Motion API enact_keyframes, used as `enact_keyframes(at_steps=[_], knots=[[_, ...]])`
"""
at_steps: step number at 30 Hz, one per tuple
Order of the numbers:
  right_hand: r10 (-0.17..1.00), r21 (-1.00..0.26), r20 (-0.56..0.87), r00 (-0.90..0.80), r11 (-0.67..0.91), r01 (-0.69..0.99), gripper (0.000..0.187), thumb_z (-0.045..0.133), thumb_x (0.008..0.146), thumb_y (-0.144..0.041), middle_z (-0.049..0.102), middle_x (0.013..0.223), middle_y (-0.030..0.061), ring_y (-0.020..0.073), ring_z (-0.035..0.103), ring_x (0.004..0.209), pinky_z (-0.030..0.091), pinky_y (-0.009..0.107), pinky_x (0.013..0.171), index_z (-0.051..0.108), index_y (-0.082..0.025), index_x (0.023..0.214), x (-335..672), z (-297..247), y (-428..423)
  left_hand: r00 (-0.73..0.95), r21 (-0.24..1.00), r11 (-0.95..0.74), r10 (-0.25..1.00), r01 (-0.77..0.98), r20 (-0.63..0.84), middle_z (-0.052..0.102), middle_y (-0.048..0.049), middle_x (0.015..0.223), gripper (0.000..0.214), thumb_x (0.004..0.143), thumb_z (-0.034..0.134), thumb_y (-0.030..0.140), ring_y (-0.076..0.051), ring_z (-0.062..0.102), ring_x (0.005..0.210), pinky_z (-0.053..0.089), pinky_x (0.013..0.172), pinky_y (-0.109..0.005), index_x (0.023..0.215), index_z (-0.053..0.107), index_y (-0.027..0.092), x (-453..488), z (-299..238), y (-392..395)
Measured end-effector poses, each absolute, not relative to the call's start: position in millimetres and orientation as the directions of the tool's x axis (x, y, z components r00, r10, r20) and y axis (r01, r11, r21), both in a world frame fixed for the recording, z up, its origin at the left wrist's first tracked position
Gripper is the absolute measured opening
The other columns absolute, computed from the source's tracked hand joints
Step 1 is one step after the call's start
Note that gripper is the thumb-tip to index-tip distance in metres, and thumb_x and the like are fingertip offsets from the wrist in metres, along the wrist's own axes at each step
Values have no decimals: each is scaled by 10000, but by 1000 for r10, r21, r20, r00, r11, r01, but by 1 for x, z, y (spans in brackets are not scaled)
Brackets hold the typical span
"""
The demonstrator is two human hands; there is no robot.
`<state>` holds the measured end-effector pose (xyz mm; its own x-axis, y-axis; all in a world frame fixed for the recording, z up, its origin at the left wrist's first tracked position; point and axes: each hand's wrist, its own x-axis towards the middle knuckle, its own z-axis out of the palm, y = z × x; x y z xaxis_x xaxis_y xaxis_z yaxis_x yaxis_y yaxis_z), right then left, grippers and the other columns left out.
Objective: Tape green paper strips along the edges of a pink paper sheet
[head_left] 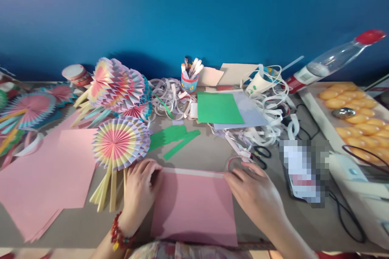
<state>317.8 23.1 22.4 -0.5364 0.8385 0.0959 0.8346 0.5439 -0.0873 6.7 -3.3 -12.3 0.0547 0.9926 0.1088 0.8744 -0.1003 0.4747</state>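
Observation:
A sheet of pink paper (pixel 194 208) lies flat in front of me, with a narrow white strip (pixel 194 172) along its far edge. My left hand (pixel 141 182) is closed at the far left corner, thumb and fingertips pinching the edge. At the far right corner my right hand (pixel 253 188) does the same, its fingertips bent over the edge. Just beyond the left hand is a pleated paper fan (pixel 117 143) with yellow sticks. Green paper strips (pixel 182 143) lie beyond the sheet, and black-handled scissors (pixel 261 153) are near my right hand.
Pink sheets (pixel 51 170) and folded fans (pixel 118 85) occupy the left. A pen cup (pixel 190 83), green paper (pixel 220 107) and curled white scraps (pixel 273 113) sit at the back. On the right are a phone (pixel 302 174), a bottle (pixel 334 62) and a box (pixel 313 109).

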Motion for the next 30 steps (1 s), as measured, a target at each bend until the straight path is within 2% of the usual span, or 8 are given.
enact_keyframes(at_steps=[10, 20, 30], knots=[[842, -40, 59, -537, 539, 841, 271, 532, 784, 13, 620, 685, -27, 147, 576, 612, 376, 387, 942, 631, -239, 770, 312, 24, 26, 71, 459, -120, 990, 880, 123, 663, -35, 976, 73, 915, 535, 239, -253, 603, 948, 368, 883, -394, 893, 605, 241, 4, -16, -3], [859, -77, 56, -508, 511, 856, 255, 529, 825, -9, 617, 689, -17, 149, 582, 673, 362, 352, 945, 653, -231, 805, 315, 24, 28, 77, 455, -128, 989, 881, 129, 665, -38, 977, 75, 913, 549, 232, -250, 605, 942, 379, 876, -393, 889, 620, 226, 4, -15, -3], [866, -41, -1, -501, 500, 865, 229, 567, 821, -25, 633, 721, -23, 146, 578, 680, 343, 349, 952, 660, -235, 822, 312, 24, 30, 79, 459, -137, 987, 878, 143, 665, -32, 976, 75, 915, 554, 211, -245, 608, 942, 390, 863, -384, 899, 626, 222, 4, -14, -3]])
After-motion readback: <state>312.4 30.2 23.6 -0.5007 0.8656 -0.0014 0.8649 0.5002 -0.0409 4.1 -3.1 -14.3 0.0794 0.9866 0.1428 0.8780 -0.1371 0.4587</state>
